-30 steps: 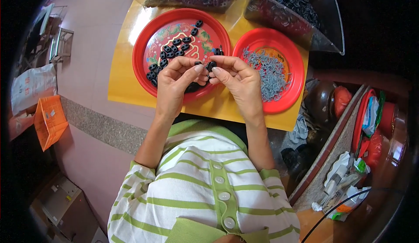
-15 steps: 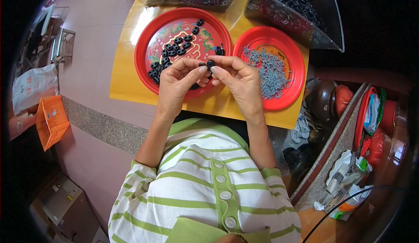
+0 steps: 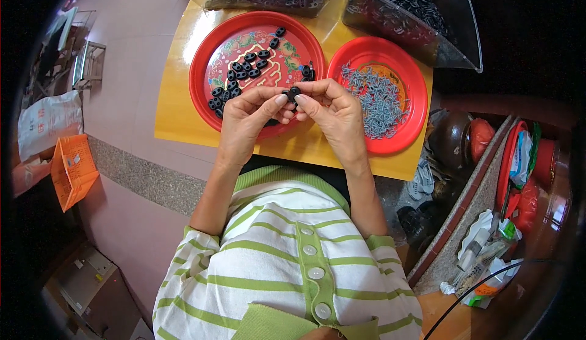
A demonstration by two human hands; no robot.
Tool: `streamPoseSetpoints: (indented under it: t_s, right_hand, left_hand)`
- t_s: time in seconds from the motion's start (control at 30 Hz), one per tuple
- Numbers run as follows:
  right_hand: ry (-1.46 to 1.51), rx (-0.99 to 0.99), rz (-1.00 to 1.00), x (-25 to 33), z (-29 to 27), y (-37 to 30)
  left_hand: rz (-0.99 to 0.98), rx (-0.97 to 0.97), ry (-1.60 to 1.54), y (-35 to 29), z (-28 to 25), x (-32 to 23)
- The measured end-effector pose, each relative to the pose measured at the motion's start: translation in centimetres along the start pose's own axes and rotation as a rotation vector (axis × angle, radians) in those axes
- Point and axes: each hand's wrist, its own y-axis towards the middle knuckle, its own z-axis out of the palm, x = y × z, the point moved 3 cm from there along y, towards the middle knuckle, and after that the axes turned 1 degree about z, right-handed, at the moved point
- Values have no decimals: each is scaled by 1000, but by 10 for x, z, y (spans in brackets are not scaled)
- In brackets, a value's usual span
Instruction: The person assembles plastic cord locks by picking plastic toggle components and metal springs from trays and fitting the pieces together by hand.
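Both my hands are closed in a pinch and meet over the near edge of a large red patterned tray (image 3: 198, 50). My left hand (image 3: 243, 120) and my right hand (image 3: 339, 119) grip a small black plastic part (image 3: 293, 94) between thumbs and fingers; its lower side is hidden. Oval black two-hole pieces (image 3: 246, 66) lie scattered on the tray, and a few more black pieces (image 3: 307, 71) sit at its right rim. To the right, a smaller red plate (image 3: 417, 105) holds a heap of small grey screws (image 3: 375, 102).
Clear plastic bins (image 3: 390, 16) of loose black parts stand at the back of the yellow tabletop (image 3: 174, 105). Right of the table is a low ledge (image 3: 467, 196) with bags and red items. An orange bag (image 3: 73, 169) and a white sack (image 3: 49, 123) are at the left.
The black bits at my two hands' fingertips were slightly apart and now touch as one piece. My hands otherwise hold nearly the same place.
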Motion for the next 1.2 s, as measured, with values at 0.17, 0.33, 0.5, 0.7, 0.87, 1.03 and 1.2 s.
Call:
streamPoseSetpoints:
  t_s: [0.17, 0.33, 0.5, 0.7, 0.87, 1.03, 1.2]
  right_hand:
    - [36, -11, -16, -4, 2, 0]
    - [24, -5, 2, -9, -1, 1]
    - [-5, -27, -10, -6, 1, 2]
    - [-58, -35, -53, -7, 4, 2]
    - [-87, -37, -105, -13, 7, 2]
    - [22, -49, -22, -17, 1, 3]
    - [-39, -61, -45, -6, 1, 3]
  left_hand:
    - [2, -10, 5, 1, -3, 4]
    - [-10, 1, -25, 1, -3, 5]
    - [-11, -9, -11, 1, -2, 4]
    - [7, -15, -4, 2, -2, 5]
    - [6, -12, 20, 3, -5, 10]
    - [-2, 17, -19, 5, 0, 5]
    - [18, 40, -92, 5, 3, 2]
